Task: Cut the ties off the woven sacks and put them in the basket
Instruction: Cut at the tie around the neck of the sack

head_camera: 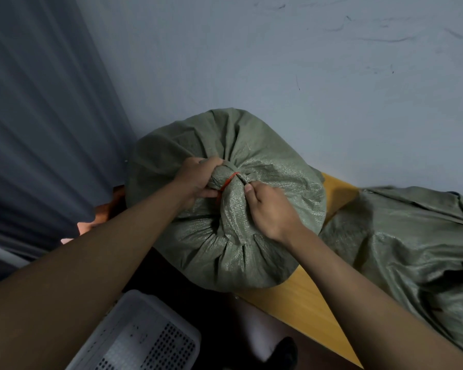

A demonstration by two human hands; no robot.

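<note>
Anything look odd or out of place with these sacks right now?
The tied sack bulges past the wooden table edge, above the white basket. No cutting tool shows; left hand and right hand grip beside the red tie.

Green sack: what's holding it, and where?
Both hands grip the green sack at its bunched neck: left hand beside the red tie, right hand just below.

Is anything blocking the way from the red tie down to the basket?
Partly: the left forearm crosses above the white basket. The red tie is still around the sack neck.
</note>
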